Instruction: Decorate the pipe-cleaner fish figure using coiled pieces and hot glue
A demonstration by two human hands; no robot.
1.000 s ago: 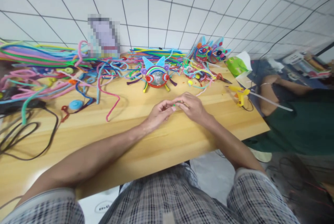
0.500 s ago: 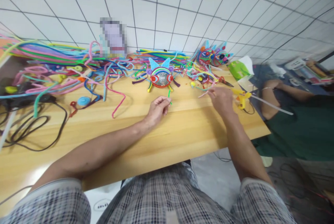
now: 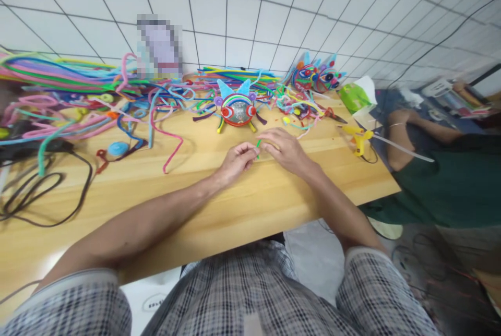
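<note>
Pinched in my left hand [image 3: 239,161] is a short green pipe cleaner piece [image 3: 258,145], its ends poking out past the fingertips. My right hand [image 3: 282,150] is beside it, fingers bent and touching or nearly touching the green piece; whether it grips anything is hard to see. Just behind both hands a craft figure [image 3: 237,108] stands on the table, with a silver glitter body, round red eyes, light blue pointed ears and yellow feet.
Piles of pipe cleaners [image 3: 66,78] line the back and left of the wooden table [image 3: 219,211]. Two similar figures [image 3: 313,76] stand at back right. A yellow glue gun [image 3: 360,140] lies at right, near a person's arm [image 3: 401,138]. Black cable [image 3: 84,190] coils at left.
My right hand has moved left from the small pieces near the scissors to meet my left hand at the green piece. My left hand still holds that piece. The view has shifted slightly.
</note>
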